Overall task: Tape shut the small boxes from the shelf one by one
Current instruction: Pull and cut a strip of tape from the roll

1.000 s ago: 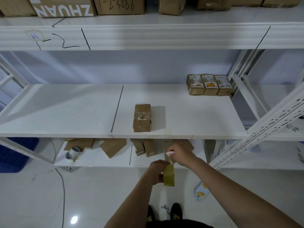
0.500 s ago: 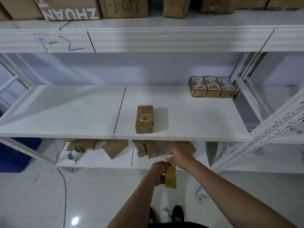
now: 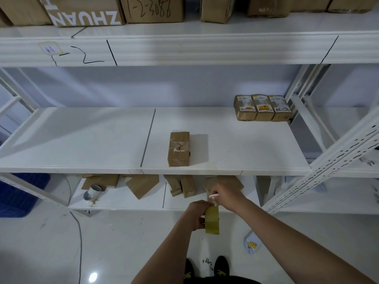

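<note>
**Tape being drawn; box waits on shelf**

Lower centre of frame: left hand (image 3: 196,214) grips the tape roll (image 3: 212,219) edge-on, steadying it. Right hand (image 3: 224,193) pinches the tape's free end just above the roll, apparently to pull out a strip. The small box (image 3: 178,149) lies at frame centre on the middle shelf (image 3: 82,140), near its front edge, within reach. Three labelled boxes (image 3: 263,107) stand at upper right.

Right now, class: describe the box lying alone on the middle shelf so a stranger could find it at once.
Find the white middle shelf. Near its front edge, just right of the centre seam, lies one brown box. Unlike the three labelled boxes at the back right, it lies alone.
</note>
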Tool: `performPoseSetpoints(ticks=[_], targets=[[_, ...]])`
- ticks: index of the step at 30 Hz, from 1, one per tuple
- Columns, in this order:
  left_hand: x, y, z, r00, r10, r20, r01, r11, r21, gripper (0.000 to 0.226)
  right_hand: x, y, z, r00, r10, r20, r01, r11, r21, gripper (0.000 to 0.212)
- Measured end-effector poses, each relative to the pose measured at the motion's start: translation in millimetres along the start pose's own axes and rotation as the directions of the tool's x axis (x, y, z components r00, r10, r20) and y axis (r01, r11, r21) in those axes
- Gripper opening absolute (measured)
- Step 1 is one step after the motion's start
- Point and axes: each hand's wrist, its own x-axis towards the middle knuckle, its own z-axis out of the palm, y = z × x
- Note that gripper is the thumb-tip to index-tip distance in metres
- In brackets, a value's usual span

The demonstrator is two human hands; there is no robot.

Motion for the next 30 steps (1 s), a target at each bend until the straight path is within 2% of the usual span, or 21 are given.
performPoseSetpoints(ticks=[8,13,19,26,30], targets=[[0.1,1.1,-1.4,1.0,-0.02,-0.006,0.02,1.0,0.007,0.019,-3.7,8.6,-1.1,1.0,0.025,-0.011,-0.025,0.999,-0.025,0.008],[1.9,0.7,-0.8,1.0,-0.027,-0.008,0.027,1.0,0.0,0.029,-6.8,21.5,-1.6,0.998,0.055,-0.011,-0.055,0.997,-0.048,0.006],[1.5,3.4,-3.9,1.0,-0.02,-0.019,0.019,0.997,-0.077,0.029,-7.3,35.2,-2.1,0.995,0.102,-0.013,-0.102,0.991,-0.091,0.007],[2.2,7.1,-2.6,1.0,0.013,-0.024,-0.014,1.0,-0.01,0.023,0.8,39.9,-1.5,0.994,0.107,-0.039,-0.11,0.99,-0.085,0.011],[2.3,2.1,-2.6,0.998,-0.024,-0.057,0.026,0.999,0.033,0.033,6.1,39.3,-4.9,0.988,0.12,-0.096,-0.129,0.987,-0.094,0.013]])
